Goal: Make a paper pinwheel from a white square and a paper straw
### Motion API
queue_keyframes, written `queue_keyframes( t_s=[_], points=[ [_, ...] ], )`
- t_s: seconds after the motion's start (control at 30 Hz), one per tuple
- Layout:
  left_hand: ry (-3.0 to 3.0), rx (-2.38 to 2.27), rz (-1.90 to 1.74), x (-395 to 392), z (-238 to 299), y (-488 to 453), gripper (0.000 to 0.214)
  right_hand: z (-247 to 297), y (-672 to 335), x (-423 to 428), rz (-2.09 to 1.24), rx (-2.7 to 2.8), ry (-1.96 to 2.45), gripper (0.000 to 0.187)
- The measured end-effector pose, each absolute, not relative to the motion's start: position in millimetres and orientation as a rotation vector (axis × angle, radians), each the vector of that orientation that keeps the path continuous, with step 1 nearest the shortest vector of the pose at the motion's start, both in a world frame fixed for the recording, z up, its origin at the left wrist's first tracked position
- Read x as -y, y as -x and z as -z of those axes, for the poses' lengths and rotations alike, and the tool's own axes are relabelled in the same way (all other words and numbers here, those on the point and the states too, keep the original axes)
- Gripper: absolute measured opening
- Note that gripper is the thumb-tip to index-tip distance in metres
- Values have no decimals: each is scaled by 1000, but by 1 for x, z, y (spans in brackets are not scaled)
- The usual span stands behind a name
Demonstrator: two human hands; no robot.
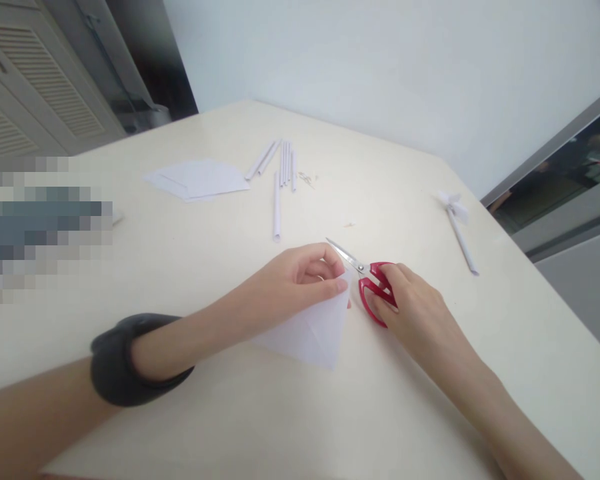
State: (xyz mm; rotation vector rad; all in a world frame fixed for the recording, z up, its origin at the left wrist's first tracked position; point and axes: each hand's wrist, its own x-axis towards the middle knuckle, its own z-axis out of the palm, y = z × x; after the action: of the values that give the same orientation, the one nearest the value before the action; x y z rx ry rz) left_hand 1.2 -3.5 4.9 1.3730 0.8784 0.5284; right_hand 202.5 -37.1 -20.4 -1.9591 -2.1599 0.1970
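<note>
My left hand (pixel 313 277) pinches the upper corner of a white sheet of paper (pixel 315 337), which hangs down toward me and shows a faint crease. Part of the sheet is hidden behind the hand and wrist. In my right hand (pixel 410 293) is a pair of scissors (pixel 375 287) with red handles, my fingers through the loops. The metal blades point up and left, past the fingertips of my left hand, close to the paper's corner. Whether the blades touch the paper, I cannot tell.
On the pale table (pixel 205 427) lie several rolled paper tubes (pixel 277 207) and a stack of white paper (pixel 205 179). Small scraps (pixel 306 179) lie beside the tubes. At the right rests a paper pinwheel-like piece on a rolled stick (pixel 463 240). A wall (pixel 380 67) borders the far edge.
</note>
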Motion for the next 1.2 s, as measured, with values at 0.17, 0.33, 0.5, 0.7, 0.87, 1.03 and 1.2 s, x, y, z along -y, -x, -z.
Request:
queue_keyframes(
  t_s=[0.17,0.33,0.5,0.7,0.87,1.03,1.2],
  points=[
    [-1409,-854,-574,2,-2,-1,14,27,-202,37,-137,2258,1880,24],
    [-1357,-872,-581,2,-4,0,12,26,-201,40,-135,2294,1777,23],
    [-1306,-881,-585,3,-6,0,12,3,-193,48,-654,2082,1575,20],
    [-1336,-871,-659,6,-3,0,16,-2,-184,51,-1397,1908,1462,16],
    [-1397,-908,-667,4,-3,1,16,0,-187,49,-1381,1770,1513,16],
    [-1508,-1007,-675,2,-2,1,37,-6,-193,43,-1244,1506,1555,22],
    [-1818,-1176,-624,5,-7,-2,56,-6,-195,39,-1095,1373,1586,24]
  ],
)
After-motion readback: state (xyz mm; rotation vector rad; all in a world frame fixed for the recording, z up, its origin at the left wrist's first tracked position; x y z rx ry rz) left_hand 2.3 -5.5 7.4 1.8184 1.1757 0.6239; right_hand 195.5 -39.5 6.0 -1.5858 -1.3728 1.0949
